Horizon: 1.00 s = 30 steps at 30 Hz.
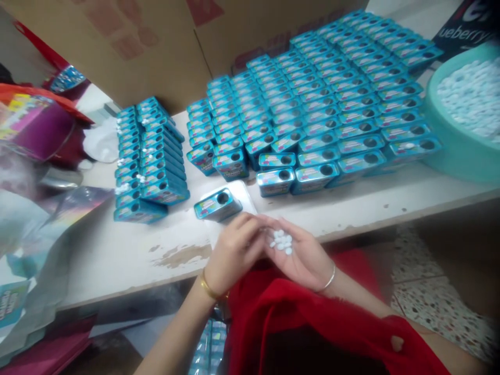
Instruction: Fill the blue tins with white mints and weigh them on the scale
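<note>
My right hand point(302, 255) is turned palm up at the table's front edge and cupped around several small pale tablets point(282, 239). Against its fingers rests my left hand point(236, 247), its fingers curled together; whatever they pinch is hidden. Just beyond my left hand, a small blue tin point(217, 204) with a dark round hole in its top stands on a flat white object point(242, 194). The tin touches neither palm.
Many similar blue tins point(312, 114) stand in rows behind. At left, another group of tins point(150, 156) has pale tablets on some tops. A turquoise tub point(441, 135) of tablets is at right. A cardboard box point(164, 47) stands behind the white table point(172, 260).
</note>
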Each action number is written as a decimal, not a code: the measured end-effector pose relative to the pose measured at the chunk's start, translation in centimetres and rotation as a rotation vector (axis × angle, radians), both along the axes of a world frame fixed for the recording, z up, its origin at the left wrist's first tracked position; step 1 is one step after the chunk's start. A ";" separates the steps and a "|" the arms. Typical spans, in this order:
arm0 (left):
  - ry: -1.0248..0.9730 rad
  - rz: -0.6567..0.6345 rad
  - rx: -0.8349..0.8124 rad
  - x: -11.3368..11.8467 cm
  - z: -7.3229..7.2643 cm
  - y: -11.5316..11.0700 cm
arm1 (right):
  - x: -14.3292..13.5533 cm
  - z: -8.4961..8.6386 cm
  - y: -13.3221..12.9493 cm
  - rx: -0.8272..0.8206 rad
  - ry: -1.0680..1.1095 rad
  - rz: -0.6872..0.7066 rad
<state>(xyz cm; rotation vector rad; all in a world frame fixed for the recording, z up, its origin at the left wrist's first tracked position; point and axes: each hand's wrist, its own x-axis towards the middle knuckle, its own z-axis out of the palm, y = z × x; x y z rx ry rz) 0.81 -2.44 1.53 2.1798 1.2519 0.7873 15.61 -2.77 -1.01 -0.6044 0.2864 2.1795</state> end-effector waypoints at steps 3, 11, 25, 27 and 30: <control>0.017 0.136 0.161 -0.9 1.5 1.1 | -0.3 0.5 0.4 0.004 0.001 0.042; 0.193 0.269 0.247 -2.8 2.8 2.1 | -0.2 1.0 0.9 0.019 -0.023 0.059; 0.350 -0.073 0.126 7.1 -5.0 -4.2 | 4.2 -3.3 -3.5 0.027 -0.337 0.208; 0.351 -0.082 0.101 6.8 -4.7 -4.2 | 4.1 -3.3 -3.6 0.041 -0.349 0.208; 0.327 -0.060 0.095 6.6 -4.5 -4.4 | 3.8 -3.0 -3.5 0.066 -0.357 0.219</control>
